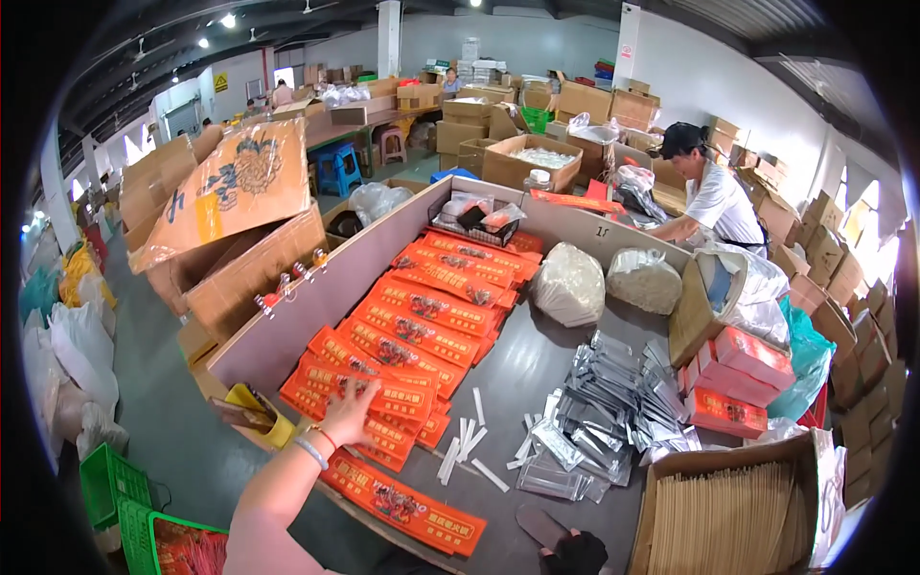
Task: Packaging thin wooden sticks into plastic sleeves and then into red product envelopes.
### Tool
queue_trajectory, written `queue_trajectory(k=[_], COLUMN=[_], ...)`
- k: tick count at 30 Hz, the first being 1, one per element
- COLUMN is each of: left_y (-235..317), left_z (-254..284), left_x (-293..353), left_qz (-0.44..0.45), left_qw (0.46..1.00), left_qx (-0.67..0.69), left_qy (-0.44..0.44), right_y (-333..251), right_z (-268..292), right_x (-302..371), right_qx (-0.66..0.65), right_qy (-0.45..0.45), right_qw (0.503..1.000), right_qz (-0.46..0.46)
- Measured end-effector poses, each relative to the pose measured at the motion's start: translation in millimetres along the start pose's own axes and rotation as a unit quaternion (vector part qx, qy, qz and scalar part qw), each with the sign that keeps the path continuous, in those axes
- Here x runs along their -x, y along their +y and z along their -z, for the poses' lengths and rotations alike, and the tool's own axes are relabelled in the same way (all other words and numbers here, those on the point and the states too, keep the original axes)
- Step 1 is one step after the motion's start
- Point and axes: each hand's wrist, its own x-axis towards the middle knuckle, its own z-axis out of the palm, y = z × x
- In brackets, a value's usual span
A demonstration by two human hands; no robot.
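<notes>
My left hand (350,414) lies on the lower end of a long overlapping row of orange-red printed paper sleeves (412,326), its fingers spread and touching the top ones. One more sleeve (402,505) lies apart, at the table's near edge. At the bottom edge, my right hand (578,554) wears a black glove and is mostly cut off. Beside its fingers is a dark, flat, rounded piece (542,526); I cannot tell whether it is held. Between the hands lie several thin white paper strips (464,444). A heap of silvery wrapped packets (599,412) sits to their right.
A carton of wooden chopsticks (728,513) stands at the near right, below red-and-white packs (738,379). White bagged stacks (568,285) sit by the far partition. A wire basket (476,218) stands at the far corner. A co-worker (714,192) works beyond the partition. Green crates (115,484) are at lower left.
</notes>
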Motion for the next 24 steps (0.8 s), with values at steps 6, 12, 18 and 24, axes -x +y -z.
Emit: queue_trajectory(k=[6, 12, 18, 24], left_y=[-12, 19, 43, 76], left_z=[-55, -55, -34, -25], left_x=[-34, -151, -262, -212], left_qz=[0.017, 0.031, 0.019, -0.033], left_qw=[0.999, 0.990, 0.984, 0.987], left_qx=[0.039, 0.133, 0.144, 0.063], left_qy=[-0.012, 0.038, 0.102, 0.144], right_y=[-7, -12, -23, -20], right_z=[-3, -2, 5, 1], right_x=[0, -12, -21, -12], right_qx=[-0.015, -0.009, -0.037, 0.031], right_qy=[0.057, 0.067, 0.068, 0.055], right_qw=[0.998, 0.998, 0.996, 0.997], right_qz=[0.002, -0.017, -0.042, -0.033])
